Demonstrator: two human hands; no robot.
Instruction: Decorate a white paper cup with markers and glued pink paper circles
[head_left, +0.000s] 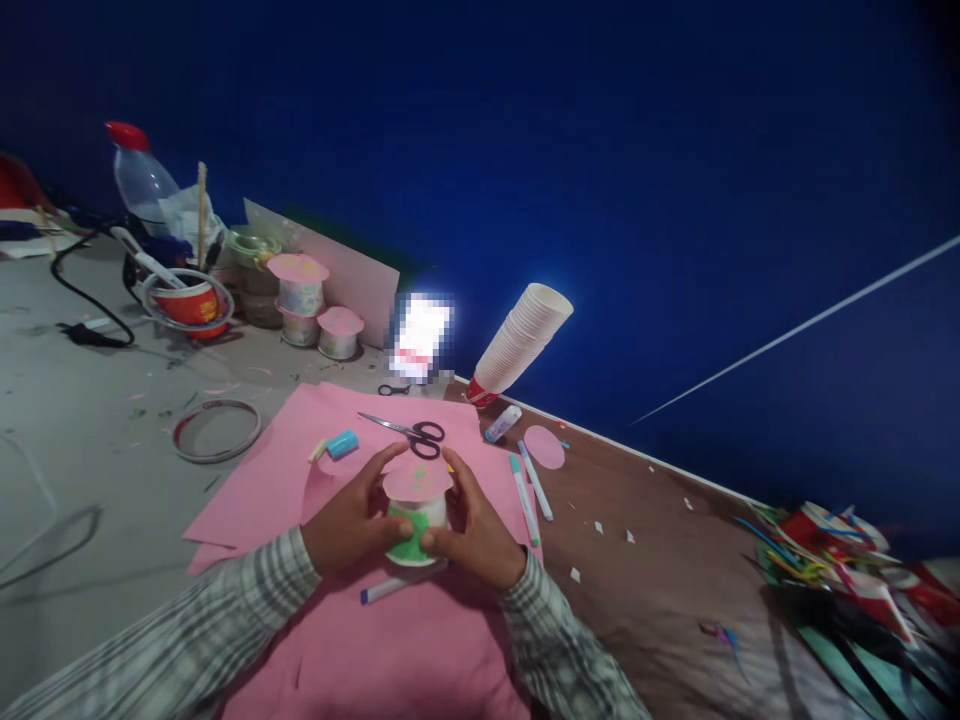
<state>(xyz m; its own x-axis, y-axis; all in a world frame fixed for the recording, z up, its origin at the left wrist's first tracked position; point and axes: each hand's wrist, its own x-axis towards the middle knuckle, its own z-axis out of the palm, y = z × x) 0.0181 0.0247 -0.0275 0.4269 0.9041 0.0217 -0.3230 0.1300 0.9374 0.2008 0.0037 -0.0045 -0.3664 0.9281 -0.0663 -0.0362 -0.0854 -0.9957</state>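
Both hands hold a small white cup point(418, 515) topped with a pink paper disc point(418, 482). My left hand point(352, 520) wraps its left side, thumb over a green patch on the front. From the right, my right hand point(480, 530) grips the same cup, its thumb near the lower front. Just beyond the fingertips, black-handled scissors point(424, 438) lie on pink paper point(315, 540). A blue-capped marker point(397, 584) rests right below the cup.
A tall stack of paper cups point(525, 340) leans at the wall. Markers point(525, 500) and a pink circle point(544, 447) lie on the right. On the left are a tape ring point(217, 431), lidded cups point(339, 332) and a bottle point(141, 180). Scraps pile point(847, 560) far right.
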